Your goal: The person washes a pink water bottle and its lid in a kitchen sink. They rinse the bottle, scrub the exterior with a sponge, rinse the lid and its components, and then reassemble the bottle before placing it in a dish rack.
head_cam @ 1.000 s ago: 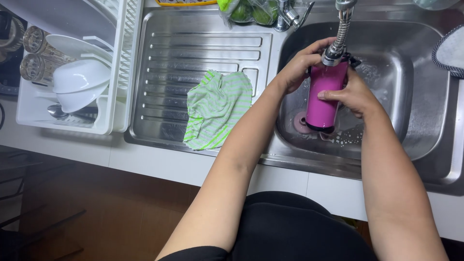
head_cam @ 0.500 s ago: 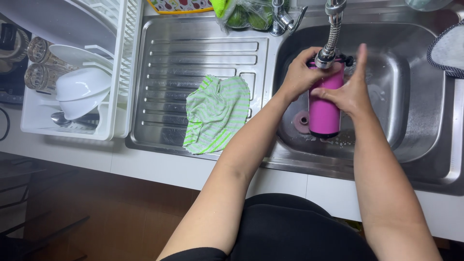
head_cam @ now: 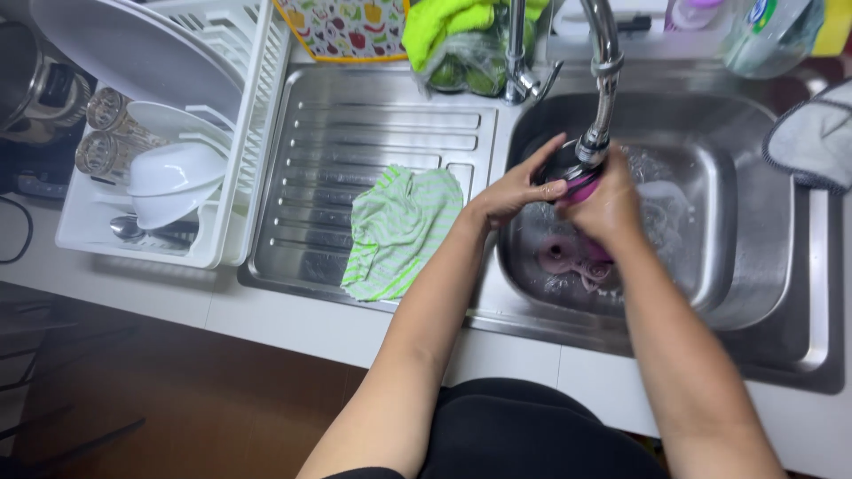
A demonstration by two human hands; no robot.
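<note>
Kitchen counter in pale white runs across the lower part of the frame, with dark brown floor below it at lower left and the person's dark clothing at the bottom centre. Both forearms rise from there toward the steel sink basin at centre right.

On the ribbed steel drainboard, just left of the arms, lies a crumpled green-and-white striped cloth, flat on the ridges and touching nothing else.

Over the basin the left hand curls around the top of a magenta bottle, its fingers bent over the dark rim. The right hand wraps the bottle's body from the other side, closed firmly on it and hiding most of it. The bottle sits in the middle of the frame's right half, directly under the faucet spout, and water splashes around it. Below the hands, on the basin floor, lie pinkish small parts; their exact shape is unclear through the water.

At far left a white dish rack holds white bowls, a large white plate and two glasses. Along the top edge stand a patterned board, a bright green cloth over a bag of green items, and a clear bottle at upper right. A grey-edged cloth hangs in at the right edge.
</note>
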